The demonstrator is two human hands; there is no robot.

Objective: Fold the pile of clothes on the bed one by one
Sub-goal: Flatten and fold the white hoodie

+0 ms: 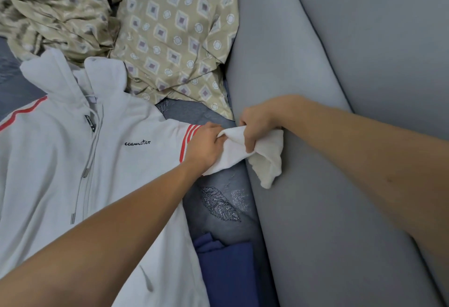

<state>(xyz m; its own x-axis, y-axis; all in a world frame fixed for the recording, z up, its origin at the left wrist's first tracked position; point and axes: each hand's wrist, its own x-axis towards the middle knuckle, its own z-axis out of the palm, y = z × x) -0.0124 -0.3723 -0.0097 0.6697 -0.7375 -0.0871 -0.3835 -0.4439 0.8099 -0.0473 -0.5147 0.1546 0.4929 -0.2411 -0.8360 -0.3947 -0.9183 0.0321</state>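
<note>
A white hooded sweatshirt point(80, 161) with red shoulder stripes, grey drawstrings and a small black chest logo lies face up on the bed, filling the left half of the view. Its right sleeve point(264, 158) stretches out toward the grey padded side. My left hand point(204, 149) grips the sleeve just past the red stripes. My right hand point(257, 124) grips the sleeve further along, bunching it, and the cuff end hangs loose below my fingers. Part of the sleeve is hidden under both hands.
A beige patterned cloth point(175, 34) lies crumpled at the top, behind the hood. A dark blue garment point(226, 272) lies at the bottom centre. The bed cover point(218, 202) is grey-blue with an embroidered leaf. A grey padded panel point(340, 88) runs along the right.
</note>
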